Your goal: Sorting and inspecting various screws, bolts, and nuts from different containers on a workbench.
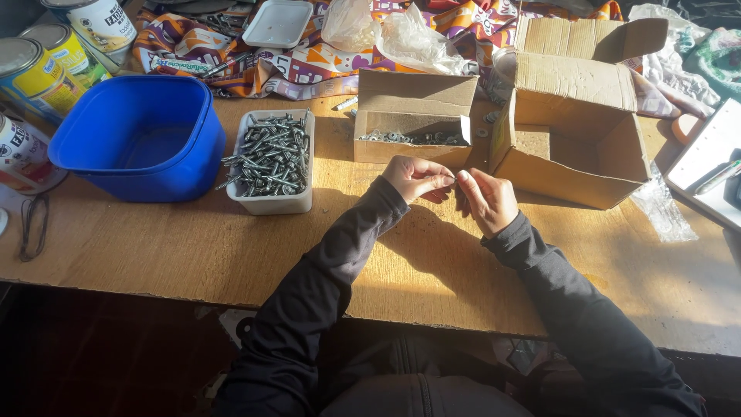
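Note:
My left hand (415, 178) and my right hand (486, 199) meet fingertip to fingertip above the wooden table (154, 239), just in front of a small open cardboard box (413, 116) with metal washers or nuts in it. The fingers of both hands are pinched together on something small between them; it is too small to make out. A white plastic tray (272, 161) full of several long bolts stands to the left of my hands. Both arms wear dark sleeves.
A blue plastic tub (143, 135) sits left of the tray, with paint cans (38, 73) behind it. A larger open cardboard box (575, 127) stands on the right. Patterned cloth (309, 66), plastic bags and a white lid lie at the back. A pen lies on a white board at far right.

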